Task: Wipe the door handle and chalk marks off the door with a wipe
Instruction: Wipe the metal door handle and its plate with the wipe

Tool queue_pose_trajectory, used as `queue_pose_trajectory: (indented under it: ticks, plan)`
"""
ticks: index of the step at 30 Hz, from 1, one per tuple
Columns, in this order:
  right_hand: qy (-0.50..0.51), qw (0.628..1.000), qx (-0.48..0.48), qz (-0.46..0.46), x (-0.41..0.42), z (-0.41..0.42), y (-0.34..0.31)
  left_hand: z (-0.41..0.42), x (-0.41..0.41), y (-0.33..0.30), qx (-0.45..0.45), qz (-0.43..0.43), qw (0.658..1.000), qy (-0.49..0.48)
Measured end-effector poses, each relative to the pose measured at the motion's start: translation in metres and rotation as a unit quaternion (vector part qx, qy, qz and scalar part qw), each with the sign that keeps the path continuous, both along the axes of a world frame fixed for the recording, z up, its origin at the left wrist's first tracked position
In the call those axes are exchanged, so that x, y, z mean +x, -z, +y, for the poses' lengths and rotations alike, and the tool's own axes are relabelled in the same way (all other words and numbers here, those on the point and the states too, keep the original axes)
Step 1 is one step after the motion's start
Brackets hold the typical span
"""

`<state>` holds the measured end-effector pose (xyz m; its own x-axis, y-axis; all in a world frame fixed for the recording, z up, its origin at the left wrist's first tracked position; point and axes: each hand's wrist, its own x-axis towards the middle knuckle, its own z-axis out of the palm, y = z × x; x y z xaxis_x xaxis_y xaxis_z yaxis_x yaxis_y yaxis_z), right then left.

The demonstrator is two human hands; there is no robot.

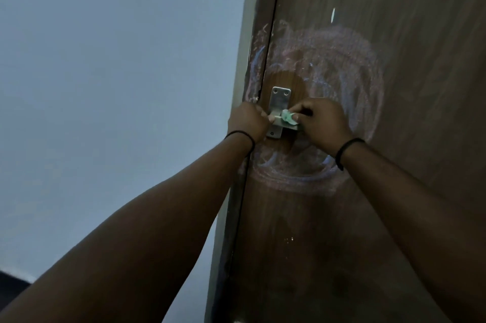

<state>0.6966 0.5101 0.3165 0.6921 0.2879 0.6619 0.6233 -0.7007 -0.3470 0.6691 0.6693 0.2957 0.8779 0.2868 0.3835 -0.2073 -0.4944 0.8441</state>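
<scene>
A brown wooden door (381, 217) fills the right side. Pink and blue chalk marks (349, 64) smear in a wide ring around a silver metal handle (280, 101) near the door's left edge. My right hand (323, 122) pinches a crumpled green wipe (288, 118) against the handle's lever. My left hand (248, 122) grips the lever's left end beside the plate, fingers curled round it. The wood just around the plate looks free of chalk. More chalk streaks run along the door frame (256, 59).
A plain grey-white wall (118, 85) fills the left side. The door frame's pale edge runs between wall and door. A small white fleck (333, 15) sits above the chalk ring. Dark floor shows at the bottom left corner.
</scene>
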Motion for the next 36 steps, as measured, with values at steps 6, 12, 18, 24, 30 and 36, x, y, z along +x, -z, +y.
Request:
queue_pose_trajectory:
  ticks: [6,12,18,24,30,36]
  plan:
    - [0.006,0.992,-0.029,-0.119,0.007,0.029,-0.001,0.002,0.003,0.027,-0.059,-0.047,0.997,0.014]
    - [0.026,0.987,0.037,-0.152,0.032,0.051,-0.011,0.011,0.006,0.024,0.023,-0.127,0.989,-0.07]
    - [0.001,0.994,0.017,-0.11,0.026,0.043,-0.004,-0.002,0.023,0.014,0.042,-0.192,0.98,-0.033]
    - [-0.025,0.996,0.066,-0.051,0.022,0.023,-0.025,-0.003,0.028,0.007,-0.005,-0.173,0.98,-0.102]
    - [0.034,0.996,-0.028,-0.08,0.03,0.021,-0.038,-0.015,0.024,0.02,-0.048,-0.163,0.977,-0.131]
    - [0.045,0.996,0.002,-0.08,0.034,0.024,-0.033,-0.02,0.026,0.053,-0.069,-0.165,0.973,-0.143]
